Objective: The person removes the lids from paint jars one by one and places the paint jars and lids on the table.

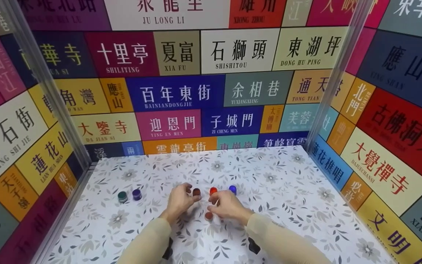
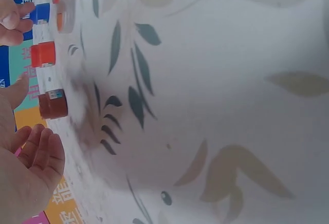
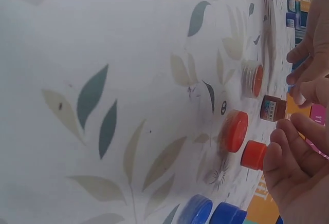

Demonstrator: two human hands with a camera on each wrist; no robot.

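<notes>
My left hand (image 1: 178,201) is at the brown paint pot (image 1: 196,191), thumb and fingers spread apart around its near side. In the left wrist view a gap shows between those fingertips and the brown pot (image 2: 53,104). My right hand (image 1: 229,206) hovers just in front of the red paint pot (image 1: 213,190), fingers loosely bent and holding nothing visible. In the right wrist view its fingertips partly cover the red pot (image 3: 254,155); contact cannot be told. A clear round piece with a brown face, seemingly a lid (image 1: 208,216), lies below the right fingers.
A blue paint pot (image 1: 232,189) stands right of the red one. Red (image 3: 236,131) and blue (image 3: 196,210) round lid-like pieces lie nearer me. Green (image 1: 122,197) and purple (image 1: 136,194) pots stand at the left. Sign-covered walls enclose the leaf-patterned table (image 1: 269,176).
</notes>
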